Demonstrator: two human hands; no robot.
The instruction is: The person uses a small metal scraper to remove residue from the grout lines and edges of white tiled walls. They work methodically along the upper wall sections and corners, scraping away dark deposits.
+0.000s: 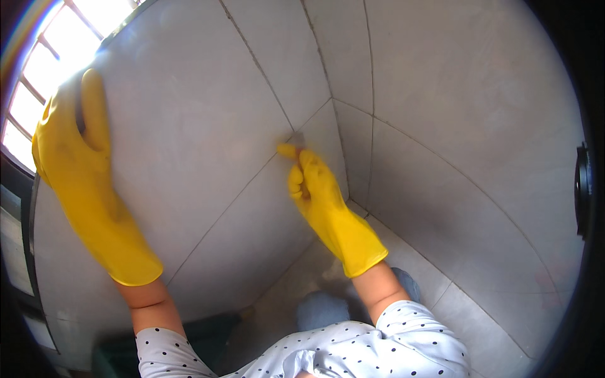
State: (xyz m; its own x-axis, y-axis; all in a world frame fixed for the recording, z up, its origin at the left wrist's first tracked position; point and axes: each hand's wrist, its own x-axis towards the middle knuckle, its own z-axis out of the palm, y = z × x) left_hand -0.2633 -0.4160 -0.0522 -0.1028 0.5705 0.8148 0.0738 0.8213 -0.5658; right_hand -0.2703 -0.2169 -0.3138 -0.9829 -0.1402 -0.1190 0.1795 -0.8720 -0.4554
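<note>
White sleeves (403, 340) with small dark dots lie closest to the camera, at the lower edge, and both bare forearms rise from them into yellow rubber gloves.

The right hand (315, 183) is clenched around a small tool (297, 140). Only a short grey tip of it shows above the thumb and the curled fingers (295, 179), so I cannot tell what kind of tool it is. This tip touches the wall (208, 145) of pale grey tiles, just at the point where a slanted grout line (252, 183) meets another one. The fingers themselves are very near the tile, with the knuckles turned toward the camera.

The left hand (72, 138) is released and flat, with the palm pressed on the same wall, well apart from the tool. Its fingers point upward, and the fingertips reach almost to a bright window (38, 69) with bars at the upper left.

To the right of the right-hand fingers the wall meets a second tiled wall (466, 126) in a corner. Below the wrists there is a grey tiled floor (296, 296), and a dark green thing (208, 334) sits low beside the left sleeve; its shape is not clear.
</note>
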